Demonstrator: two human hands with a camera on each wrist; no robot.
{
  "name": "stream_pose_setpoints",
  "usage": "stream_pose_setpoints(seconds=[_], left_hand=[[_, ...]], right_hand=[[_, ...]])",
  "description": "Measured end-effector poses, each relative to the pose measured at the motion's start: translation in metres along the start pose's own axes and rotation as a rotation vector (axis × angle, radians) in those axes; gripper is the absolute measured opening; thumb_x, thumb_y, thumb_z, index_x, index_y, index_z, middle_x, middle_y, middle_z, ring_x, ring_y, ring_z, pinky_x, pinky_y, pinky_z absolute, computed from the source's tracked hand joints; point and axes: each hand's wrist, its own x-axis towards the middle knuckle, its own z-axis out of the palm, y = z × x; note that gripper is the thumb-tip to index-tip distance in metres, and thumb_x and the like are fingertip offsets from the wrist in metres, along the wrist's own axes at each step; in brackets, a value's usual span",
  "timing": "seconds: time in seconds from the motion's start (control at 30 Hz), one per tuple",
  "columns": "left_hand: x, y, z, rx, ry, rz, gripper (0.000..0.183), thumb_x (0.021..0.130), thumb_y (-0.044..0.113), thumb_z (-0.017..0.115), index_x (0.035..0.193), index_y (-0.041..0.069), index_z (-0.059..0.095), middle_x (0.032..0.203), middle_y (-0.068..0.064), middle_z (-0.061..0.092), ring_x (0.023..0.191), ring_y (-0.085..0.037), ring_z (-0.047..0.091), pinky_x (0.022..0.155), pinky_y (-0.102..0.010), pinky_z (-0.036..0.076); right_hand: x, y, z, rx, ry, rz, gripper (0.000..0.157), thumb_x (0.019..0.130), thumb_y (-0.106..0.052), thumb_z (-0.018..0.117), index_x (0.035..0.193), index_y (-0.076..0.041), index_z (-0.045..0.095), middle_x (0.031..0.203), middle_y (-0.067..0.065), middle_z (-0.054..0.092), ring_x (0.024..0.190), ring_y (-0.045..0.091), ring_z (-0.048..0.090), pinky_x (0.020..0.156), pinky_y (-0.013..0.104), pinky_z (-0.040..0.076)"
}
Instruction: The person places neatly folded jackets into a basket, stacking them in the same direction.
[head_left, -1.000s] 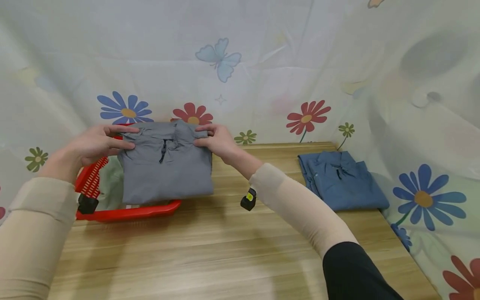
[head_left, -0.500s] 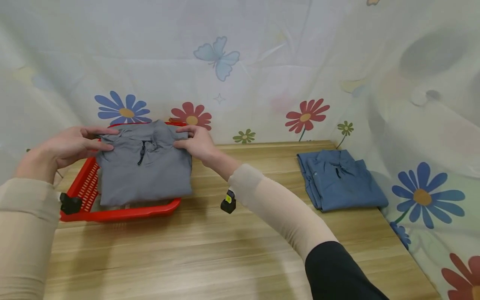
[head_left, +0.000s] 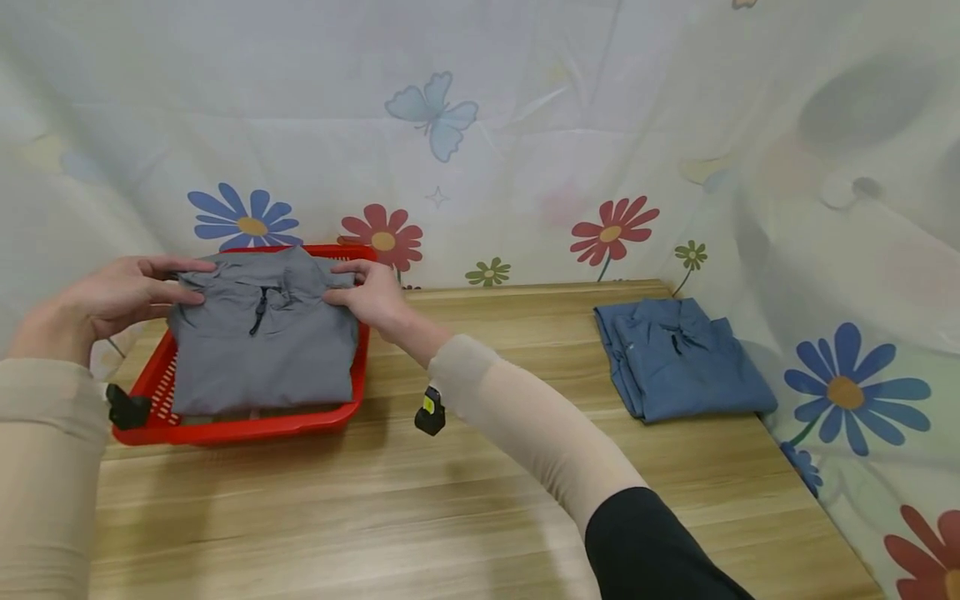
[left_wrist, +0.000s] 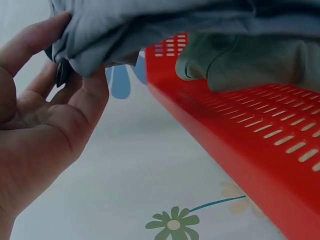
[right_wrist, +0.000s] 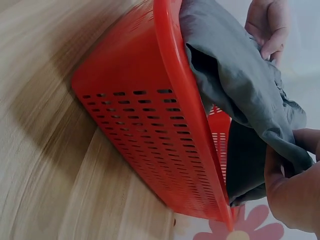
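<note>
A folded grey jacket [head_left: 262,358] with a short dark zip pull at its collar spans the top of a red plastic basket [head_left: 247,429]. My left hand [head_left: 112,296] pinches its upper left corner between thumb and fingers. At the upper right corner, my right hand [head_left: 375,300] pinches the cloth the same way. In the left wrist view the jacket's edge is raised above the basket's rim, and a green garment [left_wrist: 250,60] lies beneath inside. The right wrist view has the jacket's near fold [right_wrist: 225,60] against the rim and dark cloth [right_wrist: 245,165] below it.
A folded blue garment [head_left: 682,358] lies at the right end of the wooden table [head_left: 480,500], near its right edge. Behind the table hangs a flowered curtain [head_left: 525,167], close to the basket's back. Small black wrist cameras stick out below both wrists.
Both hands have carried the grey jacket left and slightly down, from partly beside the basket to over it. The jacket now covers most of the opening. The blue garment stays put.
</note>
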Motion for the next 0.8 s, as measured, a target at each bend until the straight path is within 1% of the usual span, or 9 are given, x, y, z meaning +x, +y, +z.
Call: stream_pose_setpoints(seconds=[0.07,0.2,0.37,0.43,0.5,0.6,0.67,0.7,0.8], left_hand=[[0.001,-0.001,0.000,0.010,0.013,-0.005,0.035,0.100,0.023,0.071,0.108,0.057,0.067,0.141,0.004,0.041,0.099,0.007,0.059,0.084,-0.018,0.052],[0.002,-0.003,0.000,0.022,0.031,-0.019,0.034,0.099,0.026,0.072,0.106,0.058,0.065,0.156,-0.012,0.028,0.097,0.009,0.057,0.083,-0.016,0.052],[0.005,-0.006,0.000,0.019,0.039,-0.026,0.032,0.099,0.026,0.072,0.102,0.058,0.066,0.159,-0.019,0.023,0.095,0.006,0.058,0.083,-0.019,0.053],[0.005,-0.008,0.000,0.030,0.035,-0.027,0.031,0.099,0.026,0.071,0.107,0.056,0.066,0.160,-0.021,0.022,0.096,0.004,0.058,0.084,-0.021,0.054],[0.005,-0.009,0.000,0.062,0.031,-0.034,0.035,0.099,0.027,0.071,0.129,0.045,0.064,0.160,-0.026,0.021,0.105,-0.005,0.058,0.087,-0.027,0.056],[0.004,-0.010,0.002,0.121,0.021,-0.058,0.067,0.101,0.033,0.068,0.159,0.018,0.038,0.159,-0.033,0.020,0.123,-0.030,0.052,0.096,-0.041,0.055],[0.003,-0.010,0.002,0.162,0.022,-0.075,0.086,0.101,0.039,0.066,0.162,0.002,0.018,0.155,-0.037,0.022,0.130,-0.049,0.042,0.099,-0.053,0.051],[0.002,-0.010,0.002,0.174,0.023,-0.082,0.090,0.101,0.042,0.064,0.162,-0.001,0.012,0.155,-0.038,0.022,0.132,-0.054,0.037,0.099,-0.057,0.050],[-0.001,-0.010,0.001,0.219,0.038,-0.088,0.096,0.101,0.049,0.061,0.161,-0.003,0.006,0.152,-0.040,0.024,0.134,-0.059,0.033,0.097,-0.061,0.049]], right_hand=[[0.001,0.001,0.002,0.002,0.005,0.013,0.036,0.090,-0.008,0.079,0.126,-0.010,0.071,0.118,0.001,0.070,0.096,0.011,0.061,0.086,0.027,0.057],[0.002,0.004,0.006,-0.005,0.008,0.035,0.035,0.090,-0.009,0.080,0.124,-0.012,0.072,0.117,0.000,0.070,0.097,0.011,0.061,0.086,0.027,0.057],[0.005,0.007,0.008,-0.019,0.005,0.046,0.035,0.090,-0.010,0.081,0.124,-0.013,0.072,0.114,-0.001,0.071,0.095,0.011,0.061,0.086,0.027,0.056],[0.005,0.009,0.007,-0.019,0.000,0.045,0.035,0.090,-0.011,0.081,0.124,-0.012,0.071,0.112,-0.001,0.070,0.095,0.011,0.061,0.086,0.026,0.056],[0.005,0.010,0.006,-0.027,-0.008,0.036,0.036,0.090,-0.011,0.080,0.124,-0.011,0.070,0.110,0.000,0.068,0.094,0.012,0.060,0.084,0.026,0.056],[0.006,0.013,0.001,-0.057,-0.015,0.011,0.038,0.091,-0.011,0.079,0.127,-0.008,0.067,0.114,0.005,0.066,0.096,0.014,0.059,0.081,0.025,0.056],[0.006,0.015,-0.004,-0.080,-0.007,-0.005,0.040,0.091,-0.010,0.079,0.129,-0.005,0.065,0.119,0.010,0.064,0.097,0.015,0.057,0.078,0.025,0.056],[0.007,0.016,-0.007,-0.091,0.003,-0.012,0.041,0.091,-0.009,0.078,0.129,-0.003,0.064,0.121,0.013,0.063,0.098,0.016,0.057,0.077,0.025,0.056],[0.008,0.019,-0.015,-0.134,0.041,-0.014,0.042,0.091,-0.008,0.078,0.129,-0.001,0.062,0.128,0.016,0.061,0.101,0.018,0.056,0.077,0.026,0.056]])
